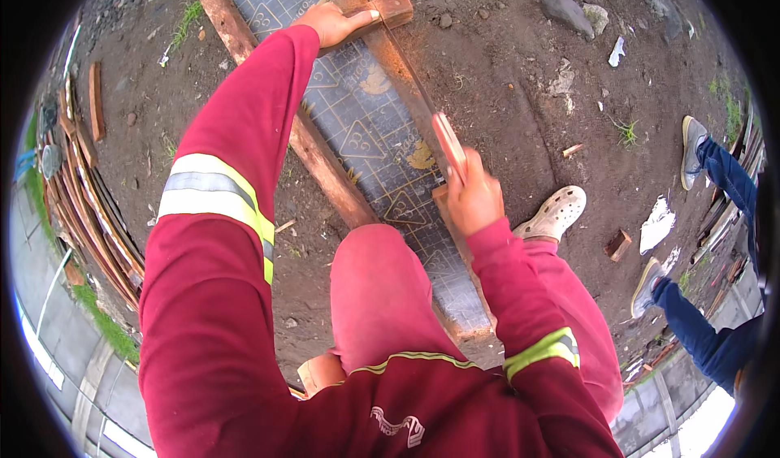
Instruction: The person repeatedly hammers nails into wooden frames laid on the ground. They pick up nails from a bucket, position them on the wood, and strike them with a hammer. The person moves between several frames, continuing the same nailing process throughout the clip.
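Handsaw (443, 131) near end of wooden block (396, 8), open soil (512, 76) rightward

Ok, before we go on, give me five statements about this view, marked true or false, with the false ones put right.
1. The person's right hand grips a thin-bladed, wooden-handled handsaw. True.
2. The person's left hand is lifted clear of the short, reddish-brown wooden bar. False: it is holding the bar.
3. Orange sawdust lies near the handsaw. True.
4. The pale, perforated clog is on the person's left foot. False: it is on the right foot.
5. Another person in dark blue trousers shows at the right side of the view. True.
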`<state>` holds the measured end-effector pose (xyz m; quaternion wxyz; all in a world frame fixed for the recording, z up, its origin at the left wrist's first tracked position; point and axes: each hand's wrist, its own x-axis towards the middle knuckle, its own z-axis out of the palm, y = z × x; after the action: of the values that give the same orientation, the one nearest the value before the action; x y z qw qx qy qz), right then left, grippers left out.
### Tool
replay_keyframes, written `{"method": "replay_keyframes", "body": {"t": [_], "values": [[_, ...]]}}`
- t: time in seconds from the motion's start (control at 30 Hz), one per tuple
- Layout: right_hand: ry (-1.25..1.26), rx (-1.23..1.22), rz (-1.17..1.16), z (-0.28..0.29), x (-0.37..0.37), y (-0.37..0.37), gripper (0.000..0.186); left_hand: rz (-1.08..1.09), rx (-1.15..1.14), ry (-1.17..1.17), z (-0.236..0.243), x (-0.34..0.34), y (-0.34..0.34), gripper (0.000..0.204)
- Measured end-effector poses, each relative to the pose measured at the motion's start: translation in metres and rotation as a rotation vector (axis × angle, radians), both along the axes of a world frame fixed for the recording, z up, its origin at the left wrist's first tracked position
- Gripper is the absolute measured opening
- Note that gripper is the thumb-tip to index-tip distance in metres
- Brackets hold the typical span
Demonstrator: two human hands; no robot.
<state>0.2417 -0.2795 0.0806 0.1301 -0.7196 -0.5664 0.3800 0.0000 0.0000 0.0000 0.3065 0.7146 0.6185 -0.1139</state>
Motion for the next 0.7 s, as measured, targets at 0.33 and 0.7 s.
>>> {"method": "replay_keyframes", "body": {"t": [0.33,0.7], "values": [[-0.031,0.208,0.027,-0.026,-0.011,0.032,0.023,-0.022,0.064,-0.066,-0.012,-0.013,0.005,0.094],[-0.013,0.066,0.003,-0.032,-0.015,0.033,0.029,0.015,0.049,-0.009,-0.008,-0.008,0.004,0.092]]}}
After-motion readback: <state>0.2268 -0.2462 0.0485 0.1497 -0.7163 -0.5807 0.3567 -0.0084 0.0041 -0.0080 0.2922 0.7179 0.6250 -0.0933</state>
